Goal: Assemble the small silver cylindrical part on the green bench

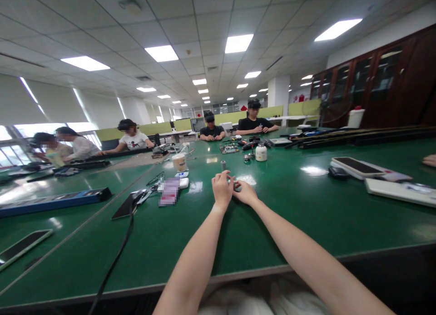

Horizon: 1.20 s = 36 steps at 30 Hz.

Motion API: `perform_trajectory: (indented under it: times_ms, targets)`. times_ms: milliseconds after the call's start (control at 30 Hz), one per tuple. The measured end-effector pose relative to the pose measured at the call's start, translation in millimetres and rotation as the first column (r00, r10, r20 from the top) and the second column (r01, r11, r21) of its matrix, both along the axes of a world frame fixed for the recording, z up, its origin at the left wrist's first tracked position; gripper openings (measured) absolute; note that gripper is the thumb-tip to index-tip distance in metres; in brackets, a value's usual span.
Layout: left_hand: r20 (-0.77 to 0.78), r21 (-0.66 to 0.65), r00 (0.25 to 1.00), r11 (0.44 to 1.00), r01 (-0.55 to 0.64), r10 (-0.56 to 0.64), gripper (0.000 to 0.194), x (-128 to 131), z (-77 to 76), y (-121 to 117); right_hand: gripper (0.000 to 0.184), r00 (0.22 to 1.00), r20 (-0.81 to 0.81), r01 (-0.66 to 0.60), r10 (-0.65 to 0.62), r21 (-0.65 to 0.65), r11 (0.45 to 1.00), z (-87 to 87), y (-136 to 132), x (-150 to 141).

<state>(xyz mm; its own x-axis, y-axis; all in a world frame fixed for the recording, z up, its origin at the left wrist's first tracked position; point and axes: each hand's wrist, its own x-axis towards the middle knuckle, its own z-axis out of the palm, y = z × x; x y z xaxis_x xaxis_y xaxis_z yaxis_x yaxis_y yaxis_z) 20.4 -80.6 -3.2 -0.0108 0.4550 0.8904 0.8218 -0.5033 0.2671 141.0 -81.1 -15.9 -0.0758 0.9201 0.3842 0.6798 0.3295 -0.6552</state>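
Note:
My left hand (222,188) and my right hand (245,193) meet over the green table, fingertips close together. The fingers of my right hand are curled round a small grey, rounded object (237,187), mostly hidden by them. My left hand is closed too, its fingers bent toward that object; what is in them, if anything, is hidden. Just beyond my left hand a small metal cylinder (223,164) stands upright. Farther off, a white jar (260,152) stands beside small shiny metal parts (247,158).
Left lie a pink-and-purple packet (169,191), a paper cup (179,162), a dark phone (25,247), a black cable (126,237) and a blue bar (57,201). Right are a phone (357,166) and a white slab (398,190). Several people sit around the green table (289,233).

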Motion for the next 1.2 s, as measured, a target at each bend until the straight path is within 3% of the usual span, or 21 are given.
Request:
perform_trajectory:
  times_ms: [400,733,1200]
  targets:
    - [-0.064,-0.066,0.998,0.998,-0.008,0.004,0.020,-1.8,0.5,-0.6,0.039,1.000,0.008,0.007,-0.007,0.009,1.000,-2.6,2.1,-0.3]
    - [-0.049,-0.108,0.999,0.994,0.013,-0.018,0.008,-0.5,3.5,-3.5,0.041,1.000,0.013,0.010,-0.010,-0.004,1.000,-2.5,2.3,-0.6]
    - [-0.009,-0.136,1.000,0.991,0.021,-0.023,0.009,0.1,3.3,-3.1,0.038,1.000,0.009,0.008,-0.008,-0.012,1.000,-2.7,2.8,-0.4]
